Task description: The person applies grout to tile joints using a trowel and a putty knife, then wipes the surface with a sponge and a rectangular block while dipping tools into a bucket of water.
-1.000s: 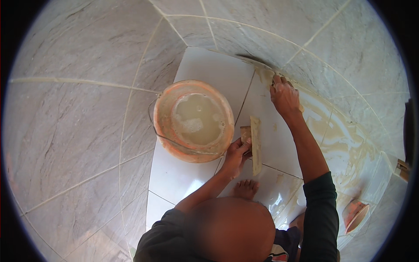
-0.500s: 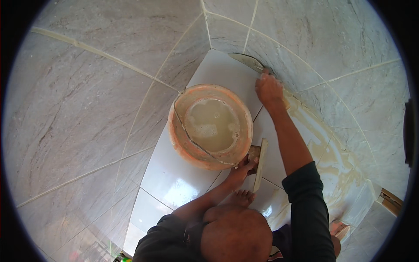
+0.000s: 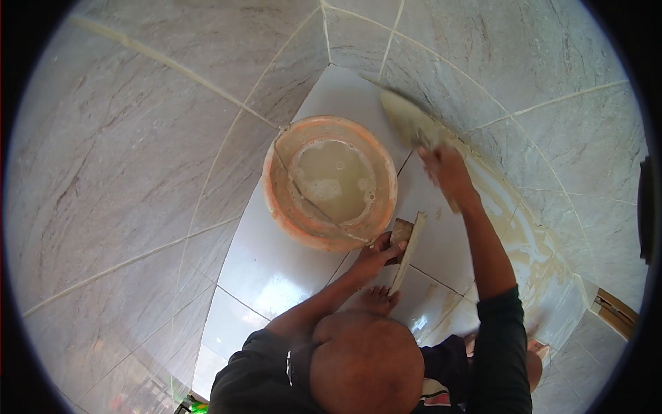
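Walls: grey marbled tile (image 3: 172, 138) rises beyond and left of my fingers, boxing in the corner where my right arm reaches.
Floor: white tiles (image 3: 255, 259) spread under both my hands, so I bend low over them.
Paste: beige smears (image 3: 527, 238) cover the floor to the right of my right fingers, thickest along the wall's foot.
Bucket: the orange bucket (image 3: 312, 236) stands just beyond and left of my left fingers, near both hands, I judge, so its cloudy water (image 3: 334, 169) is an easy reach.
Trowel: my right hand (image 3: 448, 171) has its fingers wrapped round the handle; the trowel (image 3: 403, 117) points ahead of them, blade beside the wall, probably angled to suit that edge. It is blurred, so I cannot tell whether it touches the floor.
Float: my left hand (image 3: 378, 254) pinches the brown grip, fingers curled together; the pale float (image 3: 409, 252) stands on edge just right of them, perhaps to keep its face off the tile.
Foot: my bare toes (image 3: 379, 298) rest just nearer me than my left fingers, likely for balance.
Wire: the bucket's thin handle (image 3: 301, 193) slants across its mouth, its near end beside my left fingertips.
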Available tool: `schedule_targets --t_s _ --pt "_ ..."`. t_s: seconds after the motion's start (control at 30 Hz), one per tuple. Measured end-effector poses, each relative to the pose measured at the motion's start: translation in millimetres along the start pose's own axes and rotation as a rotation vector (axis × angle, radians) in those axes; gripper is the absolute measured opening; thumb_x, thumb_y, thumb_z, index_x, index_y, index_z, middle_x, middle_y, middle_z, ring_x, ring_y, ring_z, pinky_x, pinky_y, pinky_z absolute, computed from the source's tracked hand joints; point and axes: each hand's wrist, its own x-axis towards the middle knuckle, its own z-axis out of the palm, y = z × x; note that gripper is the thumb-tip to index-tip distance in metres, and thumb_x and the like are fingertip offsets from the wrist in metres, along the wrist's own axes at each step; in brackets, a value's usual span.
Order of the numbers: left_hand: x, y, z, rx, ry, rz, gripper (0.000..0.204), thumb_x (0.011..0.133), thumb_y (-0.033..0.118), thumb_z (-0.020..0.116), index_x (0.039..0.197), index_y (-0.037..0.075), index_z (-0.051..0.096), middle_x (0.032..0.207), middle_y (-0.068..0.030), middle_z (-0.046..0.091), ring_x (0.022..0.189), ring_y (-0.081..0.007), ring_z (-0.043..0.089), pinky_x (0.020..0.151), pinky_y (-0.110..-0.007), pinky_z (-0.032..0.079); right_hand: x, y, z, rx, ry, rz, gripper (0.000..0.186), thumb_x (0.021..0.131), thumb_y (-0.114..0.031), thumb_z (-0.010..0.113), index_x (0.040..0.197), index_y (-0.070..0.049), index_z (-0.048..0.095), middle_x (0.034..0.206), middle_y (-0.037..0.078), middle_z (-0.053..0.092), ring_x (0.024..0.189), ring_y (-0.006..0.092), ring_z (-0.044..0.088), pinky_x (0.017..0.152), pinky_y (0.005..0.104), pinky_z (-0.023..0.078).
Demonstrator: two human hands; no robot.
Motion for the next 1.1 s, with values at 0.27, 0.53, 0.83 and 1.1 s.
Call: schedule_targets --t_s 0.27,0.53,0.83,1.1 --pt "-23 17 16 0.186 -0.208 0.223 0.046 0.091 0.025 0.069 0.126 -0.003 0.055 0.103 -0.0049 0.067 0.090 -0.0113 0.063 0.082 -0.029 0.051 -65 115 -23 -0.496 0.071 -0.449 0.030 0.097 -0.027 0.056 0.090 0.001 0.057 0.069 0.017 0.059 0.062 0.0360 0.059 0.062 0.0415 0.050" --pt "-32 6 -9 0.260 -0.143 0.124 0.040 0.093 0.024 0.067 0.123 -0.002 0.058 0.105 -0.0047 0.067 0.092 -0.0107 0.060 0.084 -0.029 0.049 -54 -123 75 -0.214 -0.045 -0.728 0.010 0.088 -0.009 0.062 0.087 0.001 0.060 0.080 0.017 0.064 0.069 0.0313 0.061 0.064 0.0393 0.049" --pt "-38 -3 -17 0.095 -0.205 0.093 0.045 0.094 0.022 0.066 0.128 -0.005 0.055 0.111 -0.0075 0.065 0.099 -0.0137 0.062 0.091 -0.031 0.049 -14 -101 117 0.647 -0.688 0.338 0.026 0.095 -0.019 0.049 0.084 0.002 0.061 0.069 0.013 0.062 0.054 0.0209 0.061 0.041 0.0360 0.047" --pt "-25 0 -7 0.059 -0.251 -0.006 0.048 0.094 0.022 0.066 0.131 -0.005 0.052 0.114 -0.0089 0.065 0.101 -0.0146 0.062 0.092 -0.033 0.050 106 -235 32 0.509 -0.164 -0.166 0.037 0.097 -0.022 0.044 0.108 0.010 0.059 0.092 0.020 0.065 0.087 0.0304 0.065 0.086 0.0446 0.051"
